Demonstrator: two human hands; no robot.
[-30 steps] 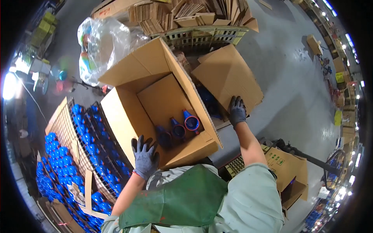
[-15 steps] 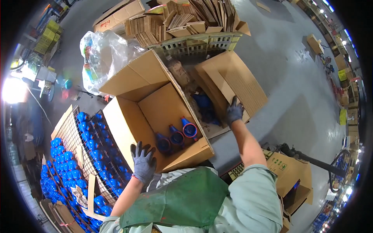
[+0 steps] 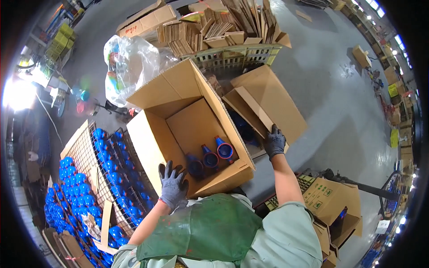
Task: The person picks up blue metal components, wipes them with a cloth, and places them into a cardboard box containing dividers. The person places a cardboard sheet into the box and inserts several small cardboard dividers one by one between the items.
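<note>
Carton (image 3: pixel 145 149) | hands: left (image 3: pixel 174 186) spread at rim; right (image 3: pixel 275 142) on cardboard (image 3: pixel 275 98), grip unclear | rear box (image 3: pixel 149 21): red writing

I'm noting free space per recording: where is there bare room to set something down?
Inside the box, beyond its three blue parts; and the grey floor right of the cardboard flap, beyond the lower-right carton. Crowded: lower left, where blue domes pack around the wire rack, and the top basket, heaped with cardboard pieces.
</note>
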